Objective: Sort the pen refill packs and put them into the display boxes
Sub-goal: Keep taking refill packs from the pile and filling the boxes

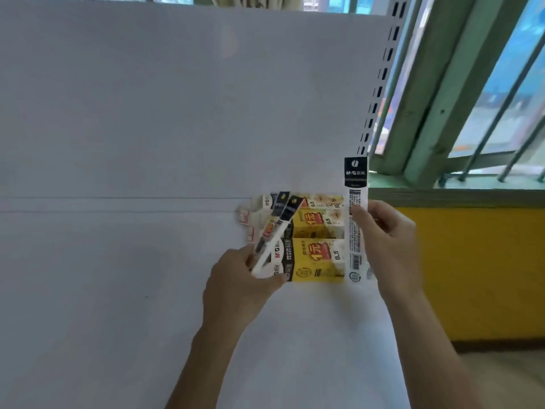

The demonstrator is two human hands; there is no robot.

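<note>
left hand (239, 287) pinching two slim refill packs (278, 228), right hand (389, 243) gripping one flat pack (356, 178), yellow cardboard display boxes (317, 258)

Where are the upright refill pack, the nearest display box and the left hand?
upright refill pack (356, 172): head view, black label.
nearest display box (317, 261): head view, yellow face.
left hand (236, 286): head view, its back.

A white shelf (118, 305) meets a white back panel (177, 98) along a thin seam. 1 slotted metal upright (380, 84) runs up the panel's right edge. Beyond it stand a green window frame (436, 98) with slanted metal bars (501, 113) and, below it, a yellow wall (477, 276).
</note>
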